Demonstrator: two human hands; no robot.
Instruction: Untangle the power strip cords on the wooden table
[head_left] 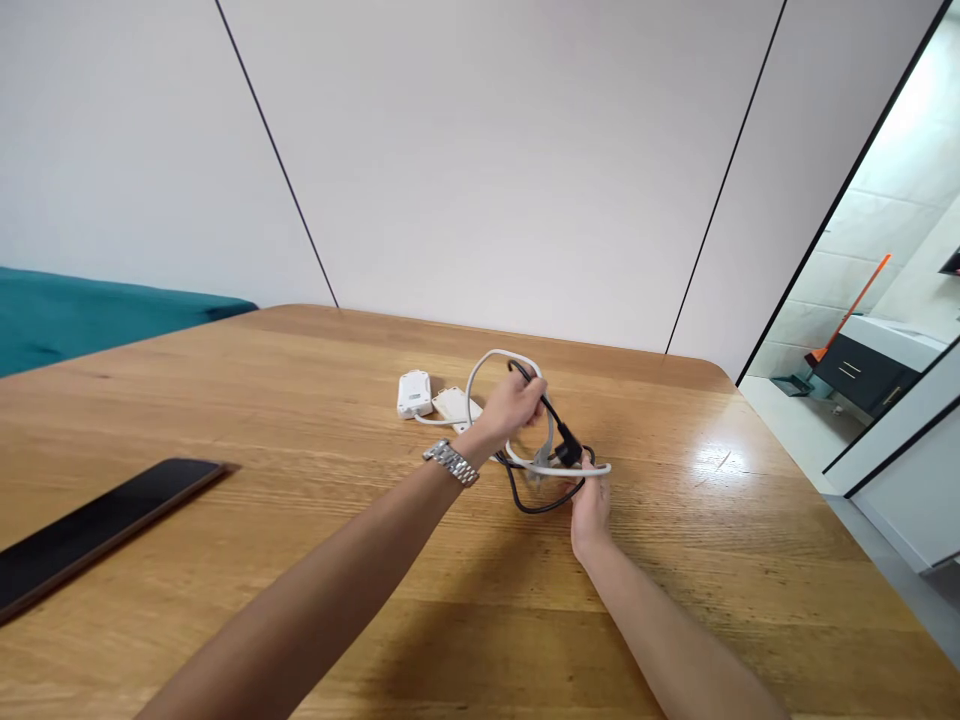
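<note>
My left hand (516,400), with a metal watch at the wrist, is closed around a black cable (553,411) above the table. That cable runs down to a black plug (570,447) at the fingers of my right hand (591,500). Those right fingers are partly hidden behind the plug and a white cable (501,353), which loops around and beside both hands. A grey plug (541,458) shows among the loops. Left of the tangle lie a white box-shaped device (414,393) with a cord and a second white piece (452,405), partly covered by my left wrist.
The wooden table (300,560) fills the lower view and meets a white panelled wall (487,180). A dark tablet-like slab (105,520) lies at the left. Beyond it is a teal seat (97,315). At the right, an opening shows an orange-handled broom (851,305) and a dark cabinet (862,370).
</note>
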